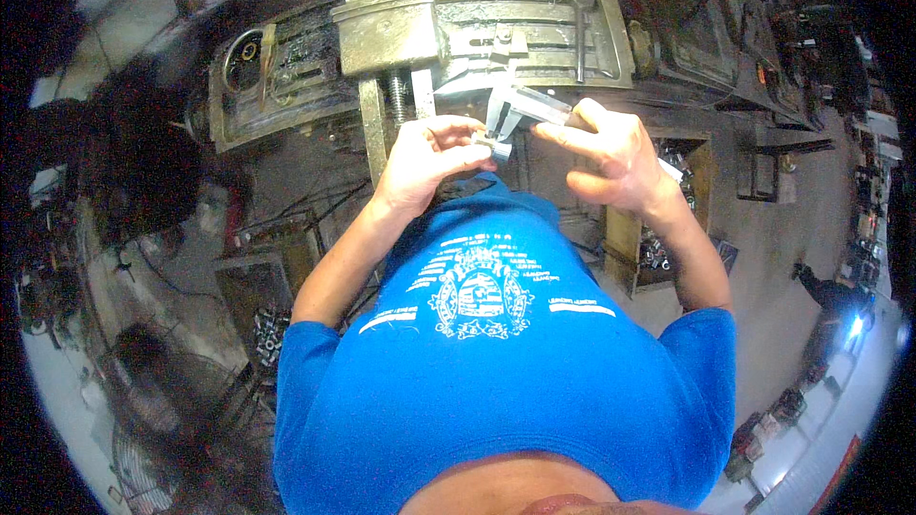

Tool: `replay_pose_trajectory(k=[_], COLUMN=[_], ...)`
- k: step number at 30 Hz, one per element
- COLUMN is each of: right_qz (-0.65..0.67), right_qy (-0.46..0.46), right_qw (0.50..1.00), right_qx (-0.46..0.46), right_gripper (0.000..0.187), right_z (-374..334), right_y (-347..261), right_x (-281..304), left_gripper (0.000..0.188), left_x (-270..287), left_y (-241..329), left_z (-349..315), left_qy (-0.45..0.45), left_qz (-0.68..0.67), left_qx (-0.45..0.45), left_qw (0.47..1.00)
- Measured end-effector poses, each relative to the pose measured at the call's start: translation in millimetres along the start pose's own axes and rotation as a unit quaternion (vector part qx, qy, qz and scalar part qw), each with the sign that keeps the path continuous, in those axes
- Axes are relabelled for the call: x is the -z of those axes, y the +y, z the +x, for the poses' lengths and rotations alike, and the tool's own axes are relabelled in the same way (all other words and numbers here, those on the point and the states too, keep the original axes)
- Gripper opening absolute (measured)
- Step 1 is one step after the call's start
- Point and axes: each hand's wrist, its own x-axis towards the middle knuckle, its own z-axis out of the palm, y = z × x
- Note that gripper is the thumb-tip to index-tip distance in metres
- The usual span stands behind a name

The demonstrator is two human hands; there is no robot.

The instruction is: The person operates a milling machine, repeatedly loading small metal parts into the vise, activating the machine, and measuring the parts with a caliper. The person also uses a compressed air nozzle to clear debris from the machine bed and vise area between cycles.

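Note:
My left hand [420,164] pinches a small, shiny metal part [501,149] between thumb and fingers, in front of my chest. My right hand [618,157] grips a metal caliper [539,105] by its beam and slider. The caliper's jaws point down toward my left fingertips and meet the metal part or lie right beside it; glare hides the exact contact. Just beyond both hands is a slotted machine table [458,14], with a vise [386,33] mounted on it.
On the machine table's right end lies a wrench [582,30], and a round part [248,51] sits at its left end. A wooden box [622,248] with metal pieces stands below my right forearm. Another pile of metal pieces [268,336] is at lower left.

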Motion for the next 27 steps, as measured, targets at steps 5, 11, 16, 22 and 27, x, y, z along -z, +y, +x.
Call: replay_pose_trajectory(k=[5, 11, 16, 22, 27], right_qz=[0.023, 0.010, 0.005, 0.013, 0.011], right_qy=[0.008, -0.015, 0.019, 0.017, 0.014], right_qw=[0.999, 0.999, 1.000, 1.000, 1.000], right_qx=[0.022, 0.029, 0.024, 0.009, 0.005], right_gripper=[0.052, 0.034, 0.028, 0.028, 0.029], right_z=[4, 7, 8, 6, 3], right_y=[2, 6, 5, 5, 7], right_x=[4, 9, 0, -2, -3], left_gripper=[0.028, 0.026, 0.028, 0.028, 0.028], left_x=[1, 6, 5, 5, 2], left_y=[1, 0, -2, -4, -4], left_z=[1, -1, -1, -2, -3], left_qy=[-0.006, -0.009, 0.007, 0.007, 0.006], left_qz=[-0.006, 0.009, -0.008, -0.001, -0.002], left_qx=[-0.003, 0.002, -0.007, -0.009, -0.007], left_qw=[1.000, 1.000, 1.000, 1.000, 1.000])
